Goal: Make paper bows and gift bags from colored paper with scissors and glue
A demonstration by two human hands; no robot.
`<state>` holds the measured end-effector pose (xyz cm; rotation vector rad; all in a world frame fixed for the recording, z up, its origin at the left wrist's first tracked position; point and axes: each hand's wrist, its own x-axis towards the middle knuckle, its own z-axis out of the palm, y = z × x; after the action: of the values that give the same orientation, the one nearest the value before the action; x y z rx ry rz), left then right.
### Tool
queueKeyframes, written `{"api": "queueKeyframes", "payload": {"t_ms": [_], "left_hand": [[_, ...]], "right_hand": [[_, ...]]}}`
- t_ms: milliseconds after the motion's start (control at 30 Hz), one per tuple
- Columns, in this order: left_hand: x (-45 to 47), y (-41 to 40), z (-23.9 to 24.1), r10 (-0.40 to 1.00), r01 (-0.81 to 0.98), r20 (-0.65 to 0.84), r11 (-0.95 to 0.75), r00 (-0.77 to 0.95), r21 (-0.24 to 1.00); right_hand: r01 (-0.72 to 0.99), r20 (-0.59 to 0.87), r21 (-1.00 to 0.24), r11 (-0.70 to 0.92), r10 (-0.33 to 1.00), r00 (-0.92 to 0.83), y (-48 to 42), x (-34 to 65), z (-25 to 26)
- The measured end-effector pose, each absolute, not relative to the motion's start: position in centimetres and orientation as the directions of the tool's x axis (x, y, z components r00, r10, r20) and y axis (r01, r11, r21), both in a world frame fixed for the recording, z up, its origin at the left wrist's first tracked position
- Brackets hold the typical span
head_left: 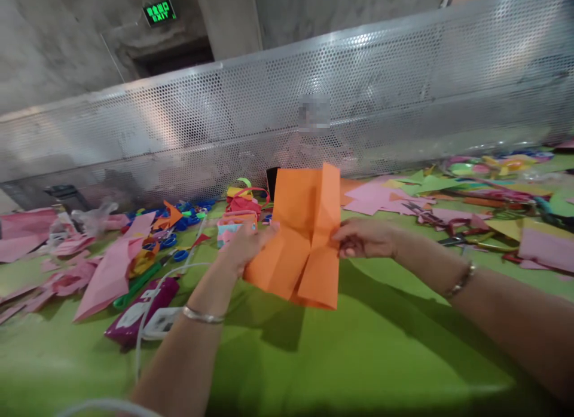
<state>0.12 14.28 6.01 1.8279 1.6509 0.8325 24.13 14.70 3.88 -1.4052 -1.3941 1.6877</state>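
Observation:
A creased sheet of orange paper [293, 226] is held up over the green table, its right side folded inward along a long crease. My left hand [244, 247] grips its left edge, the fingers partly behind the sheet. On the opposite edge, my right hand [363, 238] pinches the paper between thumb and fingers. The lower part of the sheet bends toward me, with a gap between its folded flaps. Its shadow falls on the green tabletop [359, 345] below.
Pink paper pieces [112, 273], a purple packet [143, 312] and a white cable [150, 309] lie to the left. Scissors [466, 235] and coloured paper scraps [385, 196] spread across the right. A perforated metal panel [251, 106] runs along the back.

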Motion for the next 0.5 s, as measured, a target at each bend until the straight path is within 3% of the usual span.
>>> {"api": "queueKeyframes", "payload": {"t_ms": [67,167,267,333,400,500], "left_hand": [[0.0,14.3,5.7,0.987,0.636,-0.044,-0.063,0.152,0.769],[-0.3,14.3,5.5,0.931,0.647,-0.148,-0.111,0.333,0.755],[-0.6,14.4,5.4,0.892,0.705,-0.14,-0.236,0.43,0.669],[-0.7,14.4,5.3,0.862,0.712,-0.14,-0.3,0.488,0.635],[-0.8,14.5,5.2,0.815,0.702,-0.156,-0.364,0.558,0.612],[-1.0,14.7,5.1,0.763,0.705,-0.164,-0.462,0.625,0.538]], "right_hand": [[0.331,-0.434,-0.889,-0.315,0.809,-0.397,14.2,23.6,3.5],[0.694,-0.474,-0.716,-0.077,0.783,-0.402,13.7,24.6,4.3],[0.874,-0.289,-0.475,0.102,0.92,-0.265,13.4,25.9,5.8],[0.864,-0.05,-0.423,0.272,0.946,-0.322,13.3,25.9,6.3],[0.759,0.156,-0.343,0.553,0.831,-0.535,13.0,25.1,6.0],[0.581,0.196,-0.221,0.783,0.62,-0.76,12.3,23.2,4.5]]}}
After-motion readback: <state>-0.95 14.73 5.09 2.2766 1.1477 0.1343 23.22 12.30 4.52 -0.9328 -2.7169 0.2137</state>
